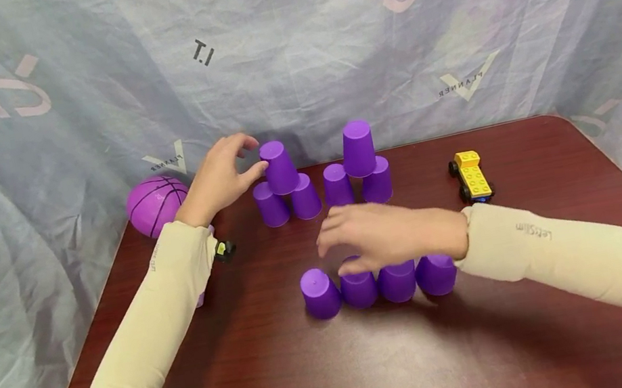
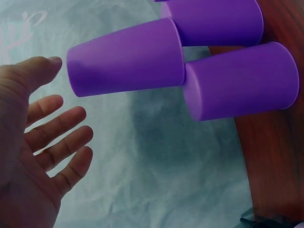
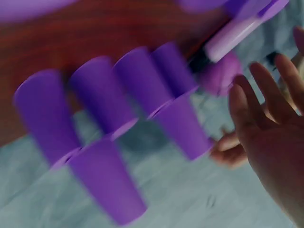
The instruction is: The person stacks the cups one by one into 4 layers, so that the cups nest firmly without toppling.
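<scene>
Two small stacks of upside-down purple cups stand at the back, each with one cup bridging two below. My left hand (image 1: 224, 174) is beside the left stack's top cup (image 1: 280, 168), fingers spread; the left wrist view shows a gap between thumb and cup (image 2: 126, 59). That cup rests on two lower cups, a left one (image 1: 271, 206) and a right one (image 1: 306, 197). The right stack's top cup (image 1: 358, 149) sits untouched. Holding nothing, my right hand (image 1: 381, 230) hovers over a front row of several upside-down cups (image 1: 321, 294), partly covering them.
A purple basketball (image 1: 157, 202) lies at the table's back left. Near my left wrist, a small black and yellow item (image 1: 224, 249) is partly hidden by the sleeve. The yellow toy car (image 1: 473, 179) stands right of the stacks. A grey cloth backdrop (image 1: 279, 76) hangs behind the table.
</scene>
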{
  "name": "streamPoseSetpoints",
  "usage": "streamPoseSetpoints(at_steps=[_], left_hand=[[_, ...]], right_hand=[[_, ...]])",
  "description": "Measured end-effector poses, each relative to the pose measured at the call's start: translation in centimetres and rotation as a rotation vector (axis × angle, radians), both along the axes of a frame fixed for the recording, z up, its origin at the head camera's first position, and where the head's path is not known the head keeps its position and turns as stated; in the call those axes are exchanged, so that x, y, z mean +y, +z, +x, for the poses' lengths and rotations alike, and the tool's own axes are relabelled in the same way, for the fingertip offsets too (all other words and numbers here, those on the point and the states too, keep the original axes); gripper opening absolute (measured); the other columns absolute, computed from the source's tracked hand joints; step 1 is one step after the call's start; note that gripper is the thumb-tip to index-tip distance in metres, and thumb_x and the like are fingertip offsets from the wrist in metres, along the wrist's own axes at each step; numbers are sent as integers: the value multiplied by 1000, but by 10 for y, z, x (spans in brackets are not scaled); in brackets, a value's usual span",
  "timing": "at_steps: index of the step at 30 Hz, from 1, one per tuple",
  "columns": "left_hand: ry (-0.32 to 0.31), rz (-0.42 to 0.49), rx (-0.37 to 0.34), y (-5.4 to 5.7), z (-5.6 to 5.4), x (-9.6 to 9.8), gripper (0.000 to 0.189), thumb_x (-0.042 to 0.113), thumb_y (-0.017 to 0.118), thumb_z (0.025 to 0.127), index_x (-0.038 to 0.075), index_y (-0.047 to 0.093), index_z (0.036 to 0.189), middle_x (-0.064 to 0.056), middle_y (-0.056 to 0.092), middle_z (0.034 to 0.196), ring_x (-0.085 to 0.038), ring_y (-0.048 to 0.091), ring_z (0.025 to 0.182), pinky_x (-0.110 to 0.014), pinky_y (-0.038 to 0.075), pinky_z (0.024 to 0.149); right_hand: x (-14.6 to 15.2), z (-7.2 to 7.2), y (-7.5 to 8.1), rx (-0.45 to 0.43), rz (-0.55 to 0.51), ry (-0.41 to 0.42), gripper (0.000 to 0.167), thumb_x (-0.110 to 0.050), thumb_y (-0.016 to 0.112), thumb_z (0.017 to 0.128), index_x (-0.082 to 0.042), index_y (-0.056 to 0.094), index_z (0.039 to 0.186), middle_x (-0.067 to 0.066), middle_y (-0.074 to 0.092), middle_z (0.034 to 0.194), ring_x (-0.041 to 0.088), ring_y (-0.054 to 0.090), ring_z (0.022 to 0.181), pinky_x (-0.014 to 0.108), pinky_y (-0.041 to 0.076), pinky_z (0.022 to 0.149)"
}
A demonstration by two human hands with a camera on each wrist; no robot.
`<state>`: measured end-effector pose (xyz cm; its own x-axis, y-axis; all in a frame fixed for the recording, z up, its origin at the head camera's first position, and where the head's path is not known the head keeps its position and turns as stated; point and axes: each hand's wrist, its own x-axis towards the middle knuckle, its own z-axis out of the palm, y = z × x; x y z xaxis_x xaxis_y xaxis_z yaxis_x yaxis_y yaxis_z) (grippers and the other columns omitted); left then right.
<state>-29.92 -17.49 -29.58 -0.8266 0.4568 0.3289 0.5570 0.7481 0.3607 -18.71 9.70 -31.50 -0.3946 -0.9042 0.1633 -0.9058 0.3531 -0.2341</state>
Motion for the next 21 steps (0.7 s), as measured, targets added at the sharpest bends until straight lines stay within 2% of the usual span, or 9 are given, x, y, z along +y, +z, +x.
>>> streamPoseSetpoints(at_steps=[4, 9, 15, 21], left_hand=[[2, 14, 2, -4, -2, 0, 39, 30, 71, 92, 5, 60, 121, -12, 62, 119, -29, 56, 107, -45, 46, 88], [-9, 36, -10, -6, -3, 2, 39, 28, 71, 92, 4, 60, 121, -12, 62, 121, -30, 57, 108, -44, 46, 91], [-19, 58, 18, -9, -5, 2, 38, 26, 73, 91, 4, 61, 120, -11, 63, 119, -28, 58, 105, -43, 46, 90], [-19, 68, 35, -11, -8, 2, 36, 24, 73, 91, 4, 61, 119, -11, 64, 117, -27, 58, 103, -42, 46, 88]], right_hand=[[-18, 14, -8, -27, 98, 34, 26, -26, 80, 84, -16, 69, 104, -5, 64, 102, 15, 52, 94, 28, 48, 82], [-32, 21, -14, -4, 140, 36, 26, -28, 81, 84, -18, 69, 104, -6, 61, 99, 14, 49, 90, 26, 45, 79], [-39, 18, -17, 7, 136, 21, 23, -26, 82, 82, -17, 69, 100, -6, 61, 93, 15, 50, 87, 25, 45, 77], [-37, 8, -20, -10, 102, 23, 21, -26, 80, 83, -17, 66, 95, -6, 59, 88, 14, 50, 85, 25, 45, 73]])
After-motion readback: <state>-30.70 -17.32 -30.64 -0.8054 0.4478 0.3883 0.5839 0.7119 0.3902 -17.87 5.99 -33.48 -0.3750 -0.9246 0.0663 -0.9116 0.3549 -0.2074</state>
